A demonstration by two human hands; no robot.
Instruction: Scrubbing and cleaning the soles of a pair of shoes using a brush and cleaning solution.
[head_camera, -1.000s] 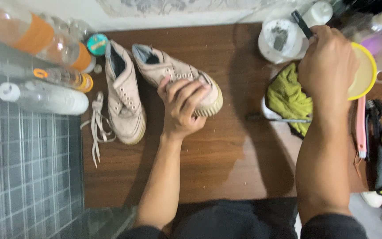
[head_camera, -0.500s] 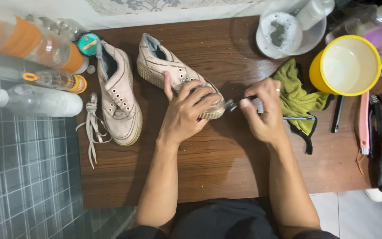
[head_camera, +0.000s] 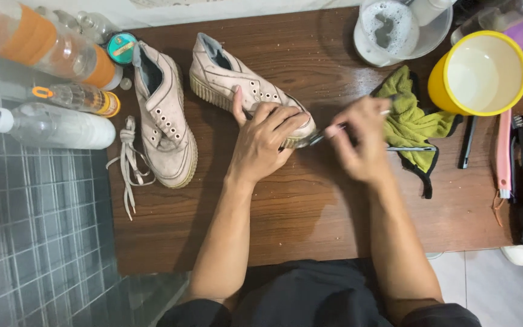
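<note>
Your left hand (head_camera: 267, 136) lay with its fingers curled over the toe of the pale shoe (head_camera: 237, 88), pinning it to the brown surface (head_camera: 310, 212). Your right hand (head_camera: 361, 142) (blurred) had its fingers closed around a thin brush (head_camera: 319, 137) whose tip met the toe's sole. The shoe's long axis ran diagonally, heel up-left, toe toward you. Bare wood lay open in front of both wrists. A green cloth (head_camera: 407, 118) sat just right; the second shoe (head_camera: 163, 118) and loose laces (head_camera: 129, 160) lay left.
</note>
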